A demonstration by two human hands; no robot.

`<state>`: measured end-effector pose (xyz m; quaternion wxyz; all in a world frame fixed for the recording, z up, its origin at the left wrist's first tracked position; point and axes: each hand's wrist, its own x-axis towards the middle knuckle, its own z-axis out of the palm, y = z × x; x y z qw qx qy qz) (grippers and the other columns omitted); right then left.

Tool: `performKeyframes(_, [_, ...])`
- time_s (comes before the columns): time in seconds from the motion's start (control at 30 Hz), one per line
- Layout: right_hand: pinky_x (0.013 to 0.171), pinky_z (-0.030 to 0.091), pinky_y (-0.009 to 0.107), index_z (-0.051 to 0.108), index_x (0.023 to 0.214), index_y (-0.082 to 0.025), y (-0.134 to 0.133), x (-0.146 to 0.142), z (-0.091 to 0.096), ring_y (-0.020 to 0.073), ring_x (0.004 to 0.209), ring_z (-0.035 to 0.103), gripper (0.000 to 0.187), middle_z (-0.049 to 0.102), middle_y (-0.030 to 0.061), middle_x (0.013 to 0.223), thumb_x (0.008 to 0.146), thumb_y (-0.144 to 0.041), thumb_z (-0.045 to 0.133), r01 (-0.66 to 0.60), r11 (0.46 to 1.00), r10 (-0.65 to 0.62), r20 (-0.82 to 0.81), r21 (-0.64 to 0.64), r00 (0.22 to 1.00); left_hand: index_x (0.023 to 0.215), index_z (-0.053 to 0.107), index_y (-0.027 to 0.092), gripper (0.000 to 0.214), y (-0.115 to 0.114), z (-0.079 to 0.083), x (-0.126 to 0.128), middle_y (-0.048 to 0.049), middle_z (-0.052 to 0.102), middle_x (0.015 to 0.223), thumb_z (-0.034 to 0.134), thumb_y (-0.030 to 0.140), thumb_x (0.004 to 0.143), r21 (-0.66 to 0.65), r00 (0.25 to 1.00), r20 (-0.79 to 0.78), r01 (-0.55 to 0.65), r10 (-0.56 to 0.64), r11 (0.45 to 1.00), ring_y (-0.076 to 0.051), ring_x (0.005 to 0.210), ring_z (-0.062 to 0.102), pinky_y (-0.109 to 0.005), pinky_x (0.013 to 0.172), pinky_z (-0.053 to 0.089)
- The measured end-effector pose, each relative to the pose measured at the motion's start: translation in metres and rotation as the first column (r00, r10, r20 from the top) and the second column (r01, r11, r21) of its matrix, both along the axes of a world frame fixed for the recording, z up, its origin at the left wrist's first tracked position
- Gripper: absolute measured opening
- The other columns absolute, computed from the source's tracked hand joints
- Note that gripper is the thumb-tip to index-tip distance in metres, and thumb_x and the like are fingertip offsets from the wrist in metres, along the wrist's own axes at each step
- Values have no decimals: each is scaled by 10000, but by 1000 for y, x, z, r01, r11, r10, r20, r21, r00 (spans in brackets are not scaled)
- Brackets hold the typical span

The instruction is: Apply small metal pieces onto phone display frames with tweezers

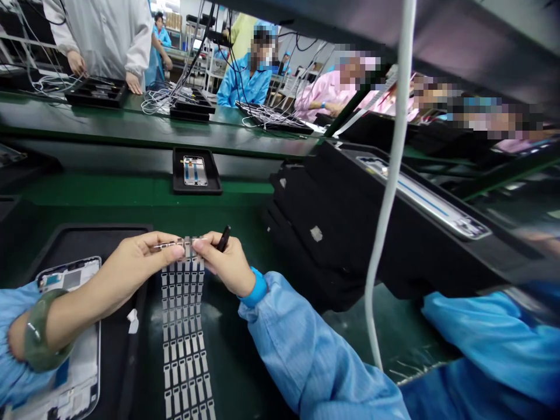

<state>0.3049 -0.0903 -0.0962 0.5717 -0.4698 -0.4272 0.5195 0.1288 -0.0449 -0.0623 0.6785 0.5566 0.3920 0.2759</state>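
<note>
A long strip with rows of small grey rectangular pieces (184,350) runs from the near edge up to my fingers, its top end bent over. My left hand (144,254) pinches that end between thumb and fingers. Close beside it, my right hand (225,262) also grips the strip's end, with a dark pen-like tool (224,238) tucked in the same hand. Under my left forearm lies a silver device frame (85,361) on a black tray (118,231), partly hidden by the arm. A scrap of white material (133,321) rests on the tray.
A small black tray with a device frame (195,171) sits ahead on the green bench. Stacked black trays (324,227) rise at right, another frame (429,201) on top. A white cable (387,210) hangs down in front. Co-workers work across the bench; a blue sleeve (494,338) shows at right.
</note>
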Motion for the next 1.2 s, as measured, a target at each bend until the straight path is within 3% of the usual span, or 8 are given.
performKeyframes(0.23, [394, 225, 206, 552, 676, -182, 0, 7, 4, 34, 396, 312, 478, 425, -94, 484, 719, -607, 766, -113, 993, 113, 9, -32, 994, 815, 784, 198, 365, 1, -1, -3, -69, 777, 870, 807, 541, 696, -35, 999, -31, 16, -17, 999, -240, 904, 701, -378, 889, 531])
performKeyframes(0.53, [438, 293, 211, 567, 733, -187, 0, 11, 11, 51, 454, 369, 473, 464, -88, 542, 702, -608, 779, -185, 982, 186, 65, -22, 980, 850, 797, 211, 354, -2, 7, 0, -74, 784, 877, 816, 525, 688, -117, 998, 36, 51, -47, 992, -246, 843, 720, -427, 897, 561])
performKeyframes(0.77, [464, 306, 213, 581, 759, -186, 3, 15, 10, 55, 490, 392, 458, 493, -75, 591, 718, -597, 779, -204, 979, 199, 114, 30, 973, 849, 791, 214, 326, -1, 4, 1, -60, 782, 886, 847, 475, 664, -87, 999, 36, -5, 8, 996, -222, 892, 718, -352, 873, 567])
performKeyframes(0.9, [468, 296, 212, 658, 880, -169, -1, 16, 5, 49, 498, 371, 477, 560, -53, 646, 744, -618, 748, -144, 989, 140, 102, 32, 985, 912, 771, 200, 353, 0, 1, 2, -64, 781, 943, 819, 476, 698, -44, 998, 36, -48, 50, 998, -206, 874, 721, -367, 899, 571])
performKeyframes(1.0, [556, 407, 228, 680, 1008, -166, -14, 12, -3, 77, 579, 485, 514, 659, -5, 768, 761, -614, 735, -166, 986, 169, 88, -34, 982, 1002, 737, 189, 418, 2, 0, 4, -76, 769, 1046, 780, 504, 730, 30, 994, 34, -105, 104, 994, -229, 997, 711, -398, 979, 543])
performKeyframes(1.1, [702, 483, 275, 692, 896, -157, -31, 11, -10, 119, 682, 588, 452, 677, 2, 747, 731, -569, 780, -207, 969, 219, 78, -136, 973, 1104, 688, 175, 501, 1, -2, 8, -104, 742, 1141, 772, 503, 735, 134, 992, 12, -125, 124, 983, -266, 1113, 678, -457, 1055, 496])
performKeyframes(1.2, [712, 481, 273, 701, 820, -154, -42, 24, -10, 118, 675, 591, 403, 663, -10, 705, 739, -541, 777, -169, 967, 203, 177, -192, 963, 1337, 551, 213, 712, -2, -7, 8, -117, 643, 1342, 799, 442, 710, 255, 995, -11, -94, 100, 962, -293, 1269, 585, -514, 1137, 406])
